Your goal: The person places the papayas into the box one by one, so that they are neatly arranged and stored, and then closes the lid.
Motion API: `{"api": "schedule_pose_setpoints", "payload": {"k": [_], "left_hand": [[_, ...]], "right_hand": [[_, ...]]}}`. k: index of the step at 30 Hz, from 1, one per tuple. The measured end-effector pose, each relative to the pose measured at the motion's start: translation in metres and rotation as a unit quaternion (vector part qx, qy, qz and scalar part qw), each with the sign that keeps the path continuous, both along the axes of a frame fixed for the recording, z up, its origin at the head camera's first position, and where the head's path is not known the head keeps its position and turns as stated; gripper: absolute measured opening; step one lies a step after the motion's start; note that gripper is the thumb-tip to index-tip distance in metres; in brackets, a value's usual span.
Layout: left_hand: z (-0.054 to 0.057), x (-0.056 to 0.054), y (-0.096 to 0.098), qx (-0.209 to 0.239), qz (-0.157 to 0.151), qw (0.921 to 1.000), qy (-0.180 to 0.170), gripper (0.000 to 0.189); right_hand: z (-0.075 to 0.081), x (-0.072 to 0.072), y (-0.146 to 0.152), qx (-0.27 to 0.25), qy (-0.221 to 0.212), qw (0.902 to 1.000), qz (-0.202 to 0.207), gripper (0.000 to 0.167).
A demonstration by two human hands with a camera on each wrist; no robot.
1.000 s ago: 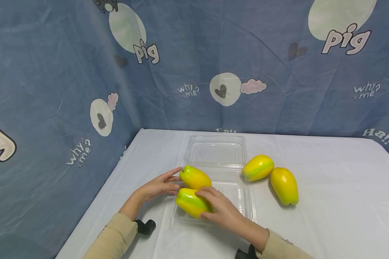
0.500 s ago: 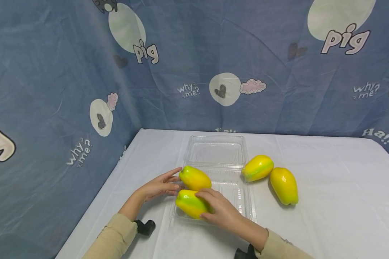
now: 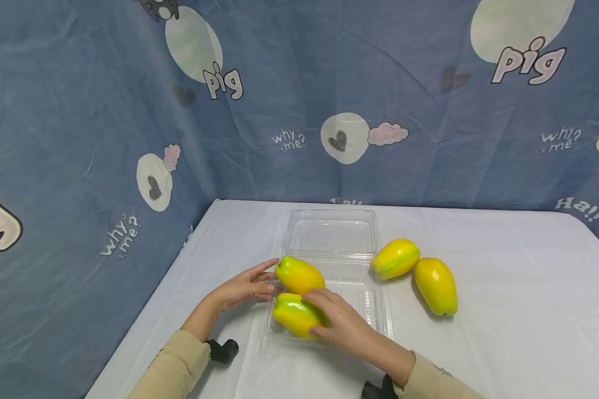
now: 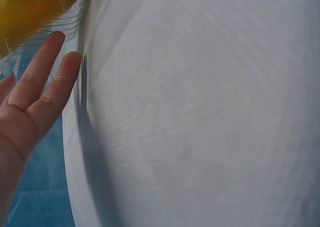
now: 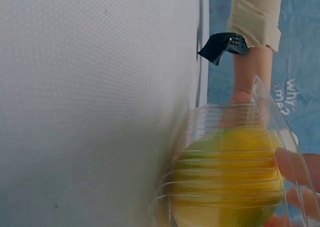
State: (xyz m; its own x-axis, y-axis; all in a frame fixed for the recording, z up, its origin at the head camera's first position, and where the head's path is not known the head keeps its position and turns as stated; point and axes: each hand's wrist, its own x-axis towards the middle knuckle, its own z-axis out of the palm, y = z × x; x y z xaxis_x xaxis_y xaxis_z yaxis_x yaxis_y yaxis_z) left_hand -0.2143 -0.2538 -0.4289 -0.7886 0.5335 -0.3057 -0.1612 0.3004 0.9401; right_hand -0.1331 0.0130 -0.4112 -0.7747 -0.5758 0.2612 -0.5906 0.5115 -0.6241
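Yellow-green fruit (image 3: 295, 317), lower ctr of frame in clear clamshell (image 3: 364, 296), just shifted a touch R, my R hand (image 3: 346, 323) pinching it; I read that as seating it by the 2nd fruit (image 3: 299, 275). My L hand (image 3: 243, 288) is spread alongside. 3rd fruit (image 3: 395, 259), 4th fruit (image 3: 436, 286): R of clamshell.

The person wore beige sleeves (image 3: 172, 363), plain and lightly creased, ending at the wrists in loose, wide cuffs (image 5: 272, 39). A small dark mark (image 3: 442, 371), too small to read, sat on the right one. A black, angular wrist piece (image 3: 223, 351) jutted below the left cuff, dotted with little holes; another black one (image 3: 379, 389) showed at the right. The hands (image 3: 247, 288) were bare.
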Motion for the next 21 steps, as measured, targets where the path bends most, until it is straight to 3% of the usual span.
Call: {"api": "schedule_pose_setpoints", "payload": {"k": [15, 21], "left_hand": [[0.002, 0.001, 0.001, -0.002, 0.001, 1.0000, 0.003, 0.076], [0.002, 0.001, 0.001, -0.010, 0.008, 0.9999, 0.002, 0.078]], "right_hand": [[0.008, 0.001, 0.011, -0.016, -0.020, 0.9995, -0.019, 0.050], [0.015, 0.001, 0.026, -0.008, -0.005, 0.9992, -0.039, 0.051]]}}
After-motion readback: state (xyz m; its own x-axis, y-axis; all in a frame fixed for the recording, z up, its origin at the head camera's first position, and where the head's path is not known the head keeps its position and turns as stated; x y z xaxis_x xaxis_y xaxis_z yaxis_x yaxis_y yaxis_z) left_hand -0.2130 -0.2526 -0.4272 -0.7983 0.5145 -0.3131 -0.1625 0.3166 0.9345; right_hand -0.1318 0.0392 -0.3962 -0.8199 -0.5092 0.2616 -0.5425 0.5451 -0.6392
